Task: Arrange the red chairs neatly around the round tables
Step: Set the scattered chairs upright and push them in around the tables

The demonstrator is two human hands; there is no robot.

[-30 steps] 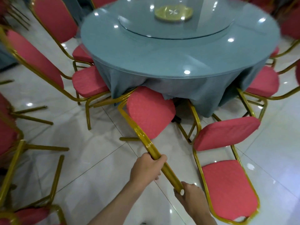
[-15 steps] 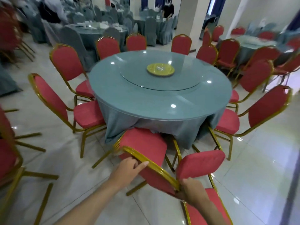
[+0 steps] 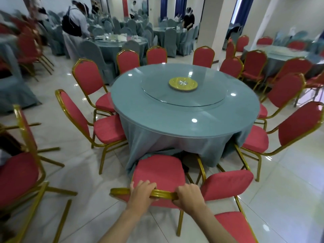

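Two hands on one red chair (image 3: 159, 171), standing at six o'clock of the round desk (image 3: 157, 123); left hand (image 3: 142, 192) and right hand (image 3: 188, 194) each curled over the gold top rail (image 3: 164, 193) of its backrest, near each other, fingers wrapped over the front; chair upright, seat facing the desk, front edge meeting the bunched hem of the grey-blue cloth (image 3: 175, 146).
Second chair (image 3: 226, 184) at five o'clock, just beside the held one; its backrest nearer the desk than its seat.
Around the desk: eight-o'clock chair (image 3: 108, 131); ten-o'clock chair (image 3: 88, 76); four-o'clock chair (image 3: 298, 125); more red chairs from eleven round to three.
On the desk top: glass turntable (image 3: 175, 100); yellow disc (image 3: 183, 83) near its centre.
Loose chairs (image 3: 19, 176) on the tiled floor (image 3: 84, 181) far out toward eight o'clock, gold legs at odd angles.
Background: cloth-covered desks and people standing, blurred.
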